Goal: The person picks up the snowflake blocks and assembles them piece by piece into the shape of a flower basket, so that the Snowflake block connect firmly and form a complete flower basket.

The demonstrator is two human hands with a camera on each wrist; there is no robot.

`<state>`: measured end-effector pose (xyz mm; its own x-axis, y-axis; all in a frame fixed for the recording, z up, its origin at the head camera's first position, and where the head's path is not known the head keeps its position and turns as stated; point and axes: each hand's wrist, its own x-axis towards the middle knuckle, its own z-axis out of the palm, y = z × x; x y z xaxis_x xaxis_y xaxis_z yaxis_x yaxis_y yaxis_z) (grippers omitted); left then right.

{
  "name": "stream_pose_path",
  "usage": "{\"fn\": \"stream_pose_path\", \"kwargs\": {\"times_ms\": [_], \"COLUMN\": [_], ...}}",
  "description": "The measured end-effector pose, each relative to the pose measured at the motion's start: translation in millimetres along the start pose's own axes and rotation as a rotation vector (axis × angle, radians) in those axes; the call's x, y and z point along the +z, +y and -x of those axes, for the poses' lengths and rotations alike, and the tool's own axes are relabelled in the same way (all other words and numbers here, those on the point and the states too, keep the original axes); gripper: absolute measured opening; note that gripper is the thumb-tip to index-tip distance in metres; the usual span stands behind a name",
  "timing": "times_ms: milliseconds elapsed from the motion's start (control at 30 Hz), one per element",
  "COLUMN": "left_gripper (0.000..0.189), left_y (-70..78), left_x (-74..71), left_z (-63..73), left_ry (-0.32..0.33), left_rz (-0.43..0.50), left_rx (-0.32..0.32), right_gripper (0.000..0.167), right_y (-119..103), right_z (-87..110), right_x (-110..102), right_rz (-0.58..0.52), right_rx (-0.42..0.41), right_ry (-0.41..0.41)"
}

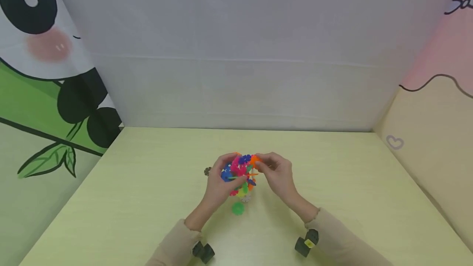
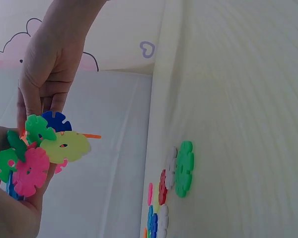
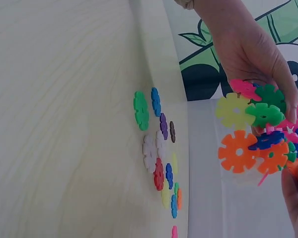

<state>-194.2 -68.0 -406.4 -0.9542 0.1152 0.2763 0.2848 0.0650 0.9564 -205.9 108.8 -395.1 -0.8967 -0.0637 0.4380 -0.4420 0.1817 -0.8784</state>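
Above the table, a cluster of interlocked snowflake discs (image 1: 238, 169) in pink, orange, blue, green and yellow is held between both hands. My left hand (image 1: 218, 184) grips it from the left, thumb across the front and fingers behind. At its upper right side, my right hand (image 1: 278, 173) pinches an orange disc (image 1: 254, 160) between thumb and fingertips. In the right wrist view, another orange disc (image 3: 238, 151) and a yellow disc (image 3: 234, 110) stick out from the cluster. A pink disc (image 2: 32, 171) faces the left wrist camera.
A loose green disc (image 1: 238, 208) lies on the table (image 1: 140, 200) in front of the cluster. Around it lie several more loose discs, among them a red disc (image 3: 159, 174), a purple disc (image 3: 163, 126) and a dark brown disc (image 1: 207, 171). A white wall (image 1: 236, 89) stands behind.
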Motion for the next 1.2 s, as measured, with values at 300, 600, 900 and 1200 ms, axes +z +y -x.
{"fn": "stream_pose_path", "kwargs": {"times_ms": [300,600,900,1200], "left_gripper": [0.054,0.061,0.055,0.049], "left_y": [2.2,0.7,-0.5,-10.6], "left_x": [2.3,-12.4,-17.7,-31.2], "left_z": [-0.3,-6.2,-4.9,-9.0], "left_ry": [-0.015,-0.250,-0.393,-0.232], "left_rz": [0.001,-0.054,-0.089,-0.005], "left_rx": [-0.086,-0.106,-0.083,-0.176], "right_gripper": [0.020,0.016,0.017,0.023], "right_y": [-1,5,17,23], "right_z": [-1.8,-12.9,-22.1,-28.2], "right_x": [-4,-18,-22,-20], "right_rz": [0.065,0.040,-0.020,0.012], "right_rx": [0.014,0.074,0.083,0.160], "right_ry": [-0.040,-0.108,-0.275,-0.358]}}
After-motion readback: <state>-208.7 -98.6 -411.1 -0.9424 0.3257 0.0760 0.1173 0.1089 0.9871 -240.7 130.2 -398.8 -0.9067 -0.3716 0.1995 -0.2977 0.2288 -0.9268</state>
